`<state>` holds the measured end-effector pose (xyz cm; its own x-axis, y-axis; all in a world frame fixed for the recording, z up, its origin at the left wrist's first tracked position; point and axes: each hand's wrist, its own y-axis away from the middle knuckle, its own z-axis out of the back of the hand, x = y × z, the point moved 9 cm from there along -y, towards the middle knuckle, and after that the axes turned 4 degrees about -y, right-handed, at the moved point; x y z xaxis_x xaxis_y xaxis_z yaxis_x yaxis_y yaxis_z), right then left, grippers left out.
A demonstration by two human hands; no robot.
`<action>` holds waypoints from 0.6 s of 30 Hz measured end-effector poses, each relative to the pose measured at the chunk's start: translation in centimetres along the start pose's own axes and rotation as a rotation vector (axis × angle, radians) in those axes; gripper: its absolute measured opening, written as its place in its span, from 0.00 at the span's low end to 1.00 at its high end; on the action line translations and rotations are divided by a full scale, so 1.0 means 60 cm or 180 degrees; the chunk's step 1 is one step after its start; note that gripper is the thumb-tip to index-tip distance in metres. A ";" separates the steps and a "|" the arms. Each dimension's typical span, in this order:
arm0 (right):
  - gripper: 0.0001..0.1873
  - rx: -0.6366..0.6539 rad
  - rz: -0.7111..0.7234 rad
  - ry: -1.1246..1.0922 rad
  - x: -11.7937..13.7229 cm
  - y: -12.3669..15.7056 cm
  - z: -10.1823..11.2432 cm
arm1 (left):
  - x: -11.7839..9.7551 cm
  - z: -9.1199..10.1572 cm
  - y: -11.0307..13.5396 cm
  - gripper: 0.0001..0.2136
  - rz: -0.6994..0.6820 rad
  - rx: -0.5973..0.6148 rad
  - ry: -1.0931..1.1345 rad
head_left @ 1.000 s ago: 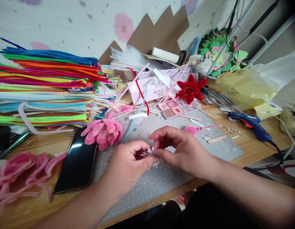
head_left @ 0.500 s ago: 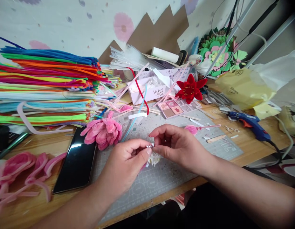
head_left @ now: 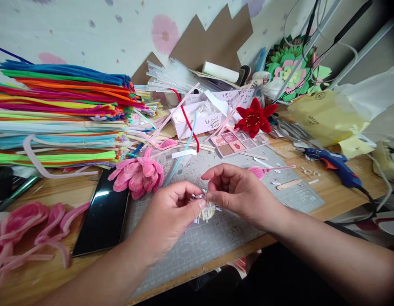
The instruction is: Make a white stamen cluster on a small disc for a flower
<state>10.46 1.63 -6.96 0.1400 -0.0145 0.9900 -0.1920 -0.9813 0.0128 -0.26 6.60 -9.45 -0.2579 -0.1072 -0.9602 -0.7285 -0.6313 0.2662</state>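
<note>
While both hands stay over the grey cutting mat (head_left: 190,250), the small fringed piece (head_left: 208,210) between them shows more of itself than it did a second ago. Back then it was mostly tucked behind the fingers, with white tips poking up; half a second later, strands hung below the thumb. Now they splay above and below it, and a pale yellow patch shows underneath. I take this to mean the piece is being turned and its strands worked apart, so the handling looks unfinished.

The left hand (head_left: 174,214) has it nipped narrowly between thumb and forefinger. The right hand (head_left: 246,197) meets it from the right, thumb tip at the strands and forefinger arched clear above; whether its other fingers close on the piece from behind, I cannot tell.

Around them, nothing else seems to have moved. A fluffy pink flower (head_left: 136,174) sits to the left, against the far end of the black phone (head_left: 103,216). On the far right, a pink bud (head_left: 257,171) lies beyond the right hand, with the blue glue gun (head_left: 335,165) farther right.
</note>
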 end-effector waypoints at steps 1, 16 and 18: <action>0.13 -0.0025 -0.0035 -0.0058 0.000 0.001 0.002 | 0.000 0.001 0.000 0.05 -0.0003 -0.0034 0.0003; 0.15 0.0018 -0.0150 -0.0512 -0.002 0.001 0.002 | 0.002 0.019 0.000 0.07 -0.0161 -0.0337 0.0363; 0.15 0.0012 -0.0227 -0.0608 -0.007 0.002 0.001 | 0.002 0.018 0.000 0.06 -0.0188 -0.0327 0.0424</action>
<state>10.43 1.52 -7.36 0.3349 0.0193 0.9421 -0.1715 -0.9818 0.0811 -0.99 7.41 -9.48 -0.1252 -0.1642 -0.9785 -0.6693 -0.7140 0.2054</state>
